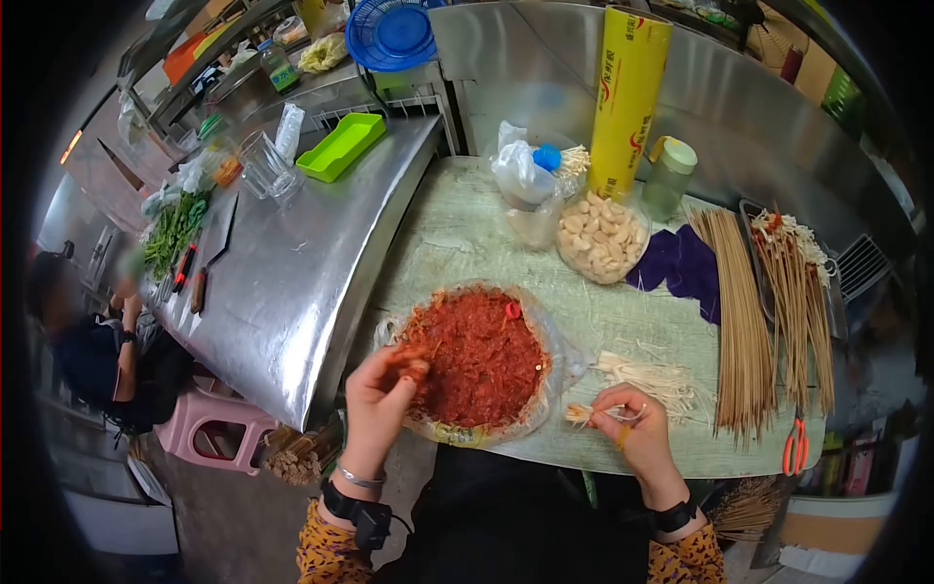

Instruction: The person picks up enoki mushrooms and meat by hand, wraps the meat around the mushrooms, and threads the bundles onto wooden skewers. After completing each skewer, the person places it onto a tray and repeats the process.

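Note:
A plastic-lined basin [556, 341] of red marinated meat [482, 360] sits at the front of the pale green table. Over its left rim, my left hand [381, 389] pinches a reddish slice of meat [413, 362] between thumb and fingers. To the right of the basin, my right hand [634, 428] is closed on a small bunch of enoki mushrooms [578, 415], its cut end pointing left. Just beyond that hand, more loose enoki [647, 380] lies on the tabletop. A small red cap [513, 310] rests on the meat near the far rim.
Bamboo skewers [735, 321], a tray with loaded skewers [778, 263] and red-handled scissors [796, 448] are at right. Behind stand a tub of garlic cloves [603, 238], a purple cloth [674, 261] and a yellow film roll [628, 107]. A person [92, 331] sits left beyond the steel counter [292, 253].

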The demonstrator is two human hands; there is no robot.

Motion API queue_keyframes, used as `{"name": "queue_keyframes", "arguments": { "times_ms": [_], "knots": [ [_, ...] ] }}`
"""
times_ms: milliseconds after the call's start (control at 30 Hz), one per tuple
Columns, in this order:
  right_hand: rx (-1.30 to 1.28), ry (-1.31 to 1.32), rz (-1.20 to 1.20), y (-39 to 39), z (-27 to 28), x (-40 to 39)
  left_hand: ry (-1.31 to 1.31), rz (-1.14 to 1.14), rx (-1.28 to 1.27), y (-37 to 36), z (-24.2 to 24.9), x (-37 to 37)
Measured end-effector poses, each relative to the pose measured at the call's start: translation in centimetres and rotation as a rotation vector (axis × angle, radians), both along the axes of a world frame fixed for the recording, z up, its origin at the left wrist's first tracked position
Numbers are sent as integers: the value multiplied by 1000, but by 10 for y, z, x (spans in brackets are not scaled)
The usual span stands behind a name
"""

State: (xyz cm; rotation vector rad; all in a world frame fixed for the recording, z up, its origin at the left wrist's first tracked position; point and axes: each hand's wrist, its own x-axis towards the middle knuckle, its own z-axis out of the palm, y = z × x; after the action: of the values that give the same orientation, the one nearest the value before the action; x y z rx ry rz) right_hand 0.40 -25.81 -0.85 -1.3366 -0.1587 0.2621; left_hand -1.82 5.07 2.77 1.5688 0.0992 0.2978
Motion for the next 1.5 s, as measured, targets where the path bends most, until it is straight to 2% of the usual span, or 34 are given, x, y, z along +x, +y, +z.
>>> {"name": "queue_keyframes", "arguments": {
  "times_ms": [67,100,167,200,300,400,633,733,800,900,1033,1100,1133,1200,1300,1500],
  "knots": [
    [-41,1,-8,-5,-13,-5,5,8,357,11,5,1],
    [-39,8,-7,-8,-18,-6,12,8,358,10,7,2],
    [-30,11,-7,-11,-26,-8,-89,-62,735,6,8,4],
    [-31,16,-7,-11,-26,-9,-84,-64,734,1,10,6],
    [-21,22,-17,-13,-26,-12,-125,-118,1063,-12,9,12],
    [-158,-87,9,-14,-26,-7,-98,-129,1164,-21,17,18],
    [-148,-81,30,-16,-28,-7,-239,-139,1228,-30,32,75],
    [-153,-83,35,-16,-23,-7,-287,-283,1282,-32,29,92],
    [-155,-80,30,-17,-24,-6,-297,-394,1445,-35,26,98],
    [-161,-60,42,-19,-27,-6,-267,-402,1533,-38,23,103],
    [-139,-78,57,-19,-27,-5,-302,-340,1486,-40,20,106],
    [-128,-87,55,-20,-25,-5,-145,-249,1438,-37,22,103],
    [-121,-81,52,-20,-24,-6,-152,-253,1441,-36,23,102],
    [-110,-76,51,-19,-24,-6,-51,-262,1239,-33,27,100],
    [-161,-63,72,-20,-27,-5,-14,-199,1220,-31,17,101],
    [-119,-53,41,-19,-27,-6,87,-233,1255,-22,21,98]
  ]
}}
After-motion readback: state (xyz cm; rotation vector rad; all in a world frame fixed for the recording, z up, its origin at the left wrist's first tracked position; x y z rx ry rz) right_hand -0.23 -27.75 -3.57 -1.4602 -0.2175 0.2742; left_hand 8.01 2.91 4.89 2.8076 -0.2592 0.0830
